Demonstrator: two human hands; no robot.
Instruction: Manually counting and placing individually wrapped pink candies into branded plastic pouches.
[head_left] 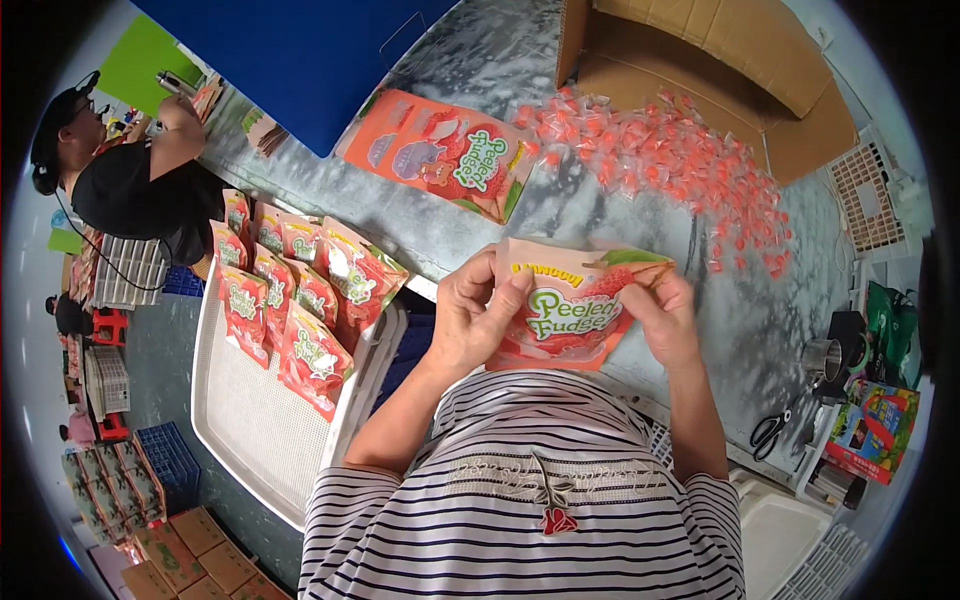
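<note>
Between my two hands, close to my body at the table's near edge, is a pink and red candy pouch [570, 312] with its printed front facing up. My left hand [478, 312] pinches its left upper side, thumb on the front. My right hand [660, 312] grips the right upper side, fingers curled at the green corner. Whether the pouch top is parted cannot be seen. Flat pouches [440, 155] of the same print lie on the table beyond. Right of them spreads a heap of small clear-wrapped red candies [660, 150].
A cardboard box [690, 90] lies behind the candies. At my left, a white tray [240, 400] holds several filled pouches [315, 355]. Black scissors [770, 432] and a metal cup [822, 360] are at right. A blue bin [290, 60] stands far left, near another person [130, 170].
</note>
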